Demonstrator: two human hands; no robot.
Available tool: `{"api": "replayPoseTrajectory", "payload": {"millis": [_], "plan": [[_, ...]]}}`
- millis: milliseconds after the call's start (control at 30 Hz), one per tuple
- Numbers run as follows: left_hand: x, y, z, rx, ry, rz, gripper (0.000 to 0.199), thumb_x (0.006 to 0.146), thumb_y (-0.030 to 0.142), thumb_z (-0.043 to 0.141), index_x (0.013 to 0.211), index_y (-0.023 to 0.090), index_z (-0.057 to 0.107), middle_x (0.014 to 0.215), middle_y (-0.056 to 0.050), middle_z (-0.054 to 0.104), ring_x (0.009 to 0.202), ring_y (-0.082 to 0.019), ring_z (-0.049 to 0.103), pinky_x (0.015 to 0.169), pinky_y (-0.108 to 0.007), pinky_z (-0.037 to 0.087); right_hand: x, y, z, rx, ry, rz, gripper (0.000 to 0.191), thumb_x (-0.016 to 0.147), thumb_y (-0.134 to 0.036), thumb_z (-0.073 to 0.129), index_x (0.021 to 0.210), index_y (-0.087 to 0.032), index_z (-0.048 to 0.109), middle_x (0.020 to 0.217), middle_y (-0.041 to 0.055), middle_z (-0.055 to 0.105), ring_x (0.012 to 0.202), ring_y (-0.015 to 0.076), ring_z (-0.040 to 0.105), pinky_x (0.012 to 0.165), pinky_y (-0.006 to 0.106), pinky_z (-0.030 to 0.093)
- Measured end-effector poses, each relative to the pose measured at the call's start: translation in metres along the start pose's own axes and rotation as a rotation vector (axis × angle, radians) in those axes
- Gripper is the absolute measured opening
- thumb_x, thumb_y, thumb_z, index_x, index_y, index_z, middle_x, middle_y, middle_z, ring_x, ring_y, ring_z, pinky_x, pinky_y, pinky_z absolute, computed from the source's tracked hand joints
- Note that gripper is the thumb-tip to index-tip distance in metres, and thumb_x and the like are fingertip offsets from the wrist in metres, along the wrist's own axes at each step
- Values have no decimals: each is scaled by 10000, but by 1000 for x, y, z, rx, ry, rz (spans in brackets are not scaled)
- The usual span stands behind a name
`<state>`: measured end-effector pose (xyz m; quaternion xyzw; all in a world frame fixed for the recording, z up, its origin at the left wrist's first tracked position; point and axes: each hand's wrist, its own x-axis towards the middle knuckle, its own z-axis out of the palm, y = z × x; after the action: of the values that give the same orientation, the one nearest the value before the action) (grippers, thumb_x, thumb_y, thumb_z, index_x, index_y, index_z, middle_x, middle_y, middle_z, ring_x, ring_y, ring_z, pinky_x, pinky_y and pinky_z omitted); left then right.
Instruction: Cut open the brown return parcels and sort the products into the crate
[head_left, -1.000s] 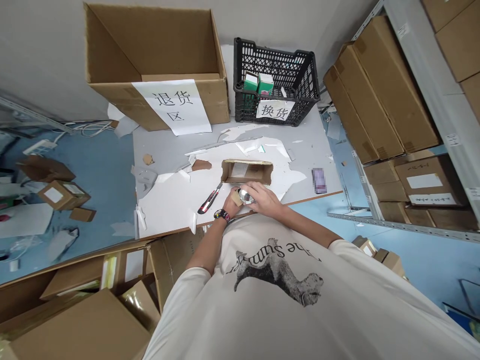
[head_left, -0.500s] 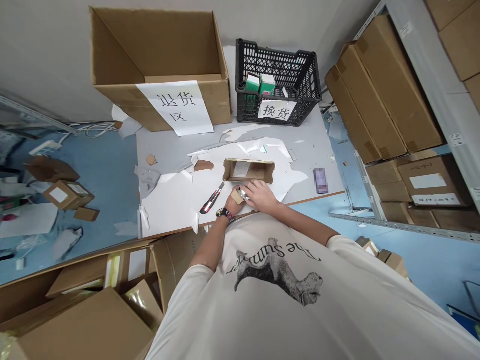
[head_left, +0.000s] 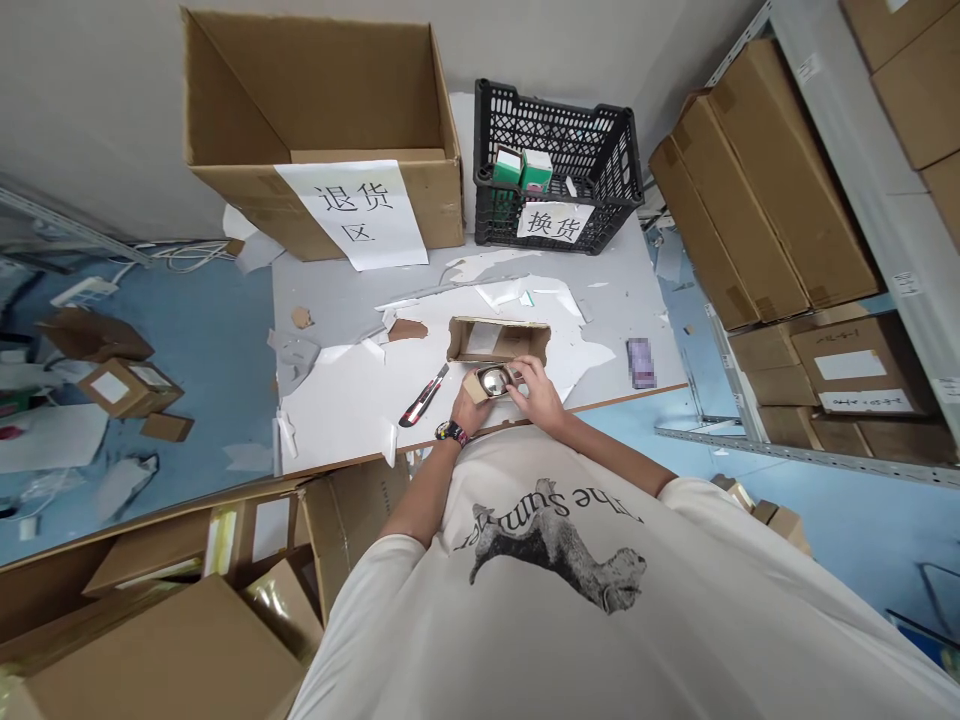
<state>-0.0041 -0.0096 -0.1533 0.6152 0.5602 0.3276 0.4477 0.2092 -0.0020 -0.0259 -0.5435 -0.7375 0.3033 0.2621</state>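
Note:
My left hand (head_left: 468, 408) is wrapped round the left side of a small cardboard box (head_left: 474, 387), held just above the table's near edge. In the box's open top shows a shiny, round silver metal piece (head_left: 493, 381); whether it is a dome or a cup I cannot tell. My right hand (head_left: 538, 393) grips the right side of the same box, its fingers bent at the rim beside the metal piece. Just beyond my hands lies a larger open carton (head_left: 461, 340) with a white label inside. A red and black utility knife (head_left: 424, 396) rests left of my left hand.
On the white table (head_left: 337, 410) are torn paper scraps and a blurred purple packet (head_left: 640, 362). Behind stand a big open cardboard box (head_left: 247, 205) and a black crate (head_left: 607, 190) with green-and-white boxes (head_left: 535, 170). Shelves of cartons (head_left: 780, 180) stand right; more cartons (head_left: 165, 650) are lower left.
My right hand has moved off the top of the metal piece to the right side of the box. The silver surface and the box's opening now show more fully.

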Motion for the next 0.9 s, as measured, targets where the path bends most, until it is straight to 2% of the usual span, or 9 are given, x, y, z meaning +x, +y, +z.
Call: {"api": "replayPoseTrajectory", "payload": {"millis": [100, 167, 233, 300, 400, 533, 633, 767, 900], "plan": [[-15, 2, 7, 13, 175, 4, 838, 979, 411, 860, 1665, 237, 411, 1689, -251, 563, 1642, -415, 541, 1334, -653, 508, -2, 10, 11, 80, 10, 32, 362, 1101, -264, 615, 1458, -230, 663, 1431, 169, 683, 1206, 302, 737, 1097, 498, 676], [-21, 3, 9, 6, 262, 106, 792, 1037, 462, 801, 1665, 236, 376, 1700, -258, 556, 1635, -404, 559, 1304, -670, 537, -3, 16, 18, 110, 16, 12, 304, 1112, -327, 655, 1400, -246, 705, 1332, 146, 721, 1214, 316, 731, 1092, 516, 679], [-22, 3, 9, 14, 290, 254, 649, 1102, 493, 713, 1627, 245, 423, 1707, -244, 553, 1646, -385, 556, 1297, -671, 547, -4, 20, 23, 140, 37, -13, 289, 1119, -403, 698, 1367, -263, 748, 1325, 142, 728, 1269, 329, 717, 1099, 523, 678], [-20, 5, 5, 62, 274, 354, 515, 1149, 480, 637, 1588, 247, 505, 1712, -234, 550, 1654, -372, 552, 1316, -658, 538, -6, 23, 27, 170, 56, -19, 295, 1127, -439, 707, 1363, -278, 781, 1360, 140, 718, 1304, 325, 710, 1110, 515, 678], [-17, 9, -2, 155, 202, 384, 444, 1171, 445, 586, 1562, 235, 586, 1743, -232, 513, 1675, -368, 528, 1341, -637, 524, -9, 26, 30, 201, 74, -2, 284, 1144, -427, 672, 1354, -294, 810, 1367, 132, 713, 1312, 308, 714, 1109, 499, 687], [-10, 7, -9, 176, 117, 423, 447, 1129, 427, 654, 1523, 228, 577, 1751, -239, 479, 1683, -381, 507, 1321, -642, 534, -13, 27, 32, 278, 99, 32, 265, 1114, -397, 670, 1315, -295, 810, 1375, 128, 713, 1321, 295, 719, 1066, 479, 717], [2, -1, -13, 162, 56, 454, 477, 1064, 409, 733, 1469, 223, 562, 1654, -246, 551, 1572, -381, 612, 1249, -626, 585, -17, 27, 34, 373, 88, 78, 286, 1069, -375, 675, 1321, -289, 780, 1455, 129, 708, 1368, 285, 715, 1060, 463, 725], [19, -10, -16, 180, -28, 365, 616, 916, 363, 863, 1440, 230, 567, 1484, -214, 694, 1441, -382, 708, 1232, -608, 599, -21, 31, 40, 472, 72, 141, 410, 969, -297, 670, 1377, -272, 696, 1525, 132, 723, 1380, 281, 737, 1102, 481, 709], [23, -6, -12, 184, 5, 177, 836, 786, 323, 973, 1493, 224, 538, 1480, -214, 743, 1408, -392, 749, 1218, -571, 616, -18, 36, 45, 466, 42, 254, 606, 891, -247, 681, 1493, -272, 614, 1510, 131, 760, 1359, 289, 762, 1067, 484, 719]]}}
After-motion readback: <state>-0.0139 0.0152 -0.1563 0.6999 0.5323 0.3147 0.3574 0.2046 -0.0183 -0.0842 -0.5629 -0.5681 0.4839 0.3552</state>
